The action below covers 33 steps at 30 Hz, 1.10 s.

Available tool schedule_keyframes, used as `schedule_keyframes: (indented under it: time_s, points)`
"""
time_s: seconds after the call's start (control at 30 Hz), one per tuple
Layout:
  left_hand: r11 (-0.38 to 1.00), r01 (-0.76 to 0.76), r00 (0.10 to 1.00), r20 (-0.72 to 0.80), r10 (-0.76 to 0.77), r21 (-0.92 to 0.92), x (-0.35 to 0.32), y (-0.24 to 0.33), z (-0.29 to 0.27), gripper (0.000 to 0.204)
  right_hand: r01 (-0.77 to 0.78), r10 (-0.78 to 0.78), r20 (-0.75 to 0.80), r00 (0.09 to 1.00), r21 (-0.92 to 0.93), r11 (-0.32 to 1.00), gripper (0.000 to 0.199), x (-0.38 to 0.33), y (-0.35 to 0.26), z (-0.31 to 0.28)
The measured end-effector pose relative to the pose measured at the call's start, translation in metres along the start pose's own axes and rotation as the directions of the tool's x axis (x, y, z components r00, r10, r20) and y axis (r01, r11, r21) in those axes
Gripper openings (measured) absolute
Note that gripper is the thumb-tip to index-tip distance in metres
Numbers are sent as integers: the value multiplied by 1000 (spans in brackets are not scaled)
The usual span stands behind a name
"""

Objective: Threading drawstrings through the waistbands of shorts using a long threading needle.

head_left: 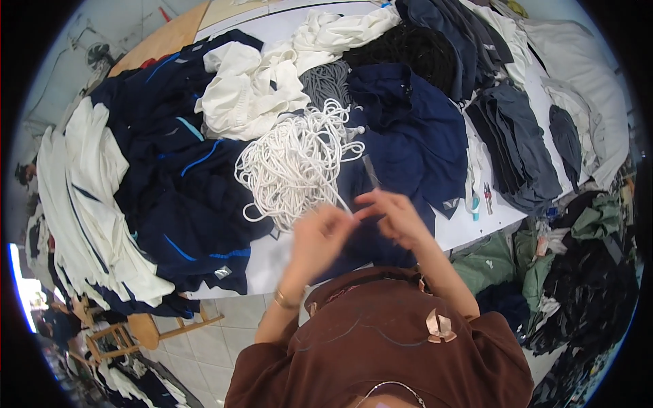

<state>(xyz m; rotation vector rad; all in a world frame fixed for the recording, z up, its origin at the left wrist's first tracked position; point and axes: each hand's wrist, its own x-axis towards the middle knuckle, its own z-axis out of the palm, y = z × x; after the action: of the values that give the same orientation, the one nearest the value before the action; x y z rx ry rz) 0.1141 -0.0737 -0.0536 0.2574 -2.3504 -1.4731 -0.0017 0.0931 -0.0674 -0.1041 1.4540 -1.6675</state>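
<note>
A tangled heap of white cord [292,166] lies on the table in front of me. From it one strand runs to my left hand [318,236], whose fingers are pinched round it and blurred by motion. My right hand [396,216] is just to the right, its thumb and forefinger meeting the left fingertips; what they pinch is hidden. A thin shiny strip [371,170] sticks out beyond the right fingers; I cannot tell whether it is held or lies on the cloth. Under both hands spreads a navy garment [415,143].
Navy garments with blue trim [183,183] and white garments [81,204] cover the left side. Grey cord [326,83] and black cord [408,54] lie farther back. At right are folded dark grey garments [513,139], red-handled snips [488,196] and a teal-handled tool [475,206]. A wooden stool [143,331] stands at lower left.
</note>
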Motion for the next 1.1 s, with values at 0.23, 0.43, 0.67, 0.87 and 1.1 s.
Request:
schedule_keyframes:
  time_s: [0.23, 0.43, 0.67, 0.87, 1.1]
  points:
    - [840, 403, 846, 499, -189, -364, -53, 22, 67, 28, 18, 5, 235, 972, -96, 995, 25, -30, -29, -14]
    - [-143, 315, 900, 343, -271, -938, -3, 24, 96, 43, 332, 76, 592, 802, -548, 768, 19, -95, -89, -136]
    - [-397, -227, 884, -17, -467, -889, 35, -36, 65, 26, 670, -921, -36, 389, 697, 256, 15, -204, -154, -302]
    - [-52, -449, 590, -252, -767, -892, 21, -47, 72, 24, 793, -946, -184, 266, 600, 106, 24, -193, -209, -382]
    - [525, 142, 792, -222, -569, -839, 6, 9, 168, 21, 683, -649, -215, 729, 283, 673, 22, -39, -176, -278]
